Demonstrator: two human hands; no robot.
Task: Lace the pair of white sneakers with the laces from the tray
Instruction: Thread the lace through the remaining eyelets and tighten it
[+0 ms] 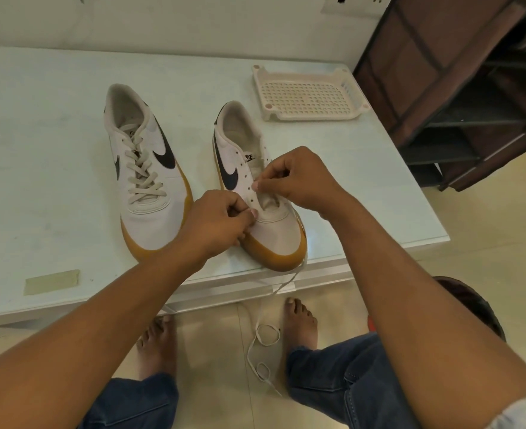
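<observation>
Your left hand (218, 218) and right hand (295, 178) each pinch the lace (287, 280) at the near eyelets (248, 187) of the right shoe (280, 235), by the near edge of the table (54, 150). Pull both ends even before crossing upward; one tail trails to the floor (218, 351).

White sneaker (150, 193) w/ black swoosh & gum sole, fully laced, upright on table (54, 150) left, toe toward viewer, 2nd sneaker (234, 162) just right, upper eyelets bare, lace (266, 335) trailing off toe to floor (212, 342), white perforated tray (286, 116) behind-right.
</observation>
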